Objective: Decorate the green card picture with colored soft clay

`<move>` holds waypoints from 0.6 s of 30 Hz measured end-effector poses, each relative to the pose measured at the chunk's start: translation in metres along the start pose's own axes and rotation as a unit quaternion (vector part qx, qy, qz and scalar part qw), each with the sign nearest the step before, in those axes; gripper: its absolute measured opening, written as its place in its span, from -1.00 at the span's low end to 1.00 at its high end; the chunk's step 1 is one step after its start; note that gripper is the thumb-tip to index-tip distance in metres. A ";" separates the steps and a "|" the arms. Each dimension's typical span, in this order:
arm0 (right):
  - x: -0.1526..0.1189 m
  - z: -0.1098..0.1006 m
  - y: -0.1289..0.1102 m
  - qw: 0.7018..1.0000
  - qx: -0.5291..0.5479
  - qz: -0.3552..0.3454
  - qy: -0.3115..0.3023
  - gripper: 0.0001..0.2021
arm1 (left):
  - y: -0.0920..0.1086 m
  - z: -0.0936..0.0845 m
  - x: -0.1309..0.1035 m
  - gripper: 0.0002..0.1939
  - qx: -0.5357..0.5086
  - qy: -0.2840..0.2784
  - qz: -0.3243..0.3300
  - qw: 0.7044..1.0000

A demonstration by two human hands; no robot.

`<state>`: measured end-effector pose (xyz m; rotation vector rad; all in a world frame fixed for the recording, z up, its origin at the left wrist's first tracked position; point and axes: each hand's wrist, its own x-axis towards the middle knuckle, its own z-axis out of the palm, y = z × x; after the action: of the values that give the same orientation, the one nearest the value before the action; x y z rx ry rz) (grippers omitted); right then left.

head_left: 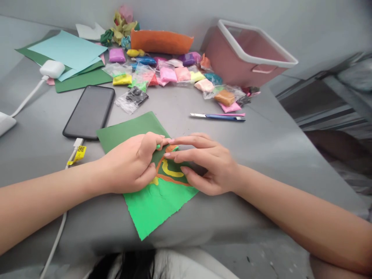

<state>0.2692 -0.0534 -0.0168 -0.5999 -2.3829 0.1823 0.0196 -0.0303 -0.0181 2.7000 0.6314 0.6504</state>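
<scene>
A dark green sheet lies tilted on the grey table, its near part covered with bright green clay. Orange lines and a yellow curved strip of clay show on it. My left hand is over the sheet's left side, its fingers curled round a small bit of green clay. My right hand rests over the right side with fingers spread, fingertips near an orange and green clay piece at the top.
A black phone with a white cable lies left. Behind are coloured papers, several bagged clay packs, an orange piece and a pink bin. A blue-handled cutter lies beyond my right hand.
</scene>
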 end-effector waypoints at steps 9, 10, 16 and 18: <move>-0.001 0.002 0.000 0.998 -0.056 -0.019 0.005 -0.70 | -0.001 0.001 0.001 -0.68 0.001 0.012 0.022 1.000; -0.001 0.002 -0.001 0.998 -0.053 -0.015 0.008 -0.71 | -0.001 0.001 0.001 -0.68 0.001 0.012 0.021 1.000; 0.000 -0.001 0.000 0.999 -0.014 0.035 0.009 -0.71 | -0.001 0.000 0.000 -0.68 0.004 0.010 0.019 1.000; 0.000 -0.002 0.001 0.999 -0.009 0.037 0.000 -0.71 | -0.001 0.001 0.001 -0.70 0.004 0.013 0.023 1.000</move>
<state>0.2705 -0.0526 -0.0152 -0.6982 -2.3667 0.1930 0.0202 -0.0295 -0.0189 2.7243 0.5799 0.6977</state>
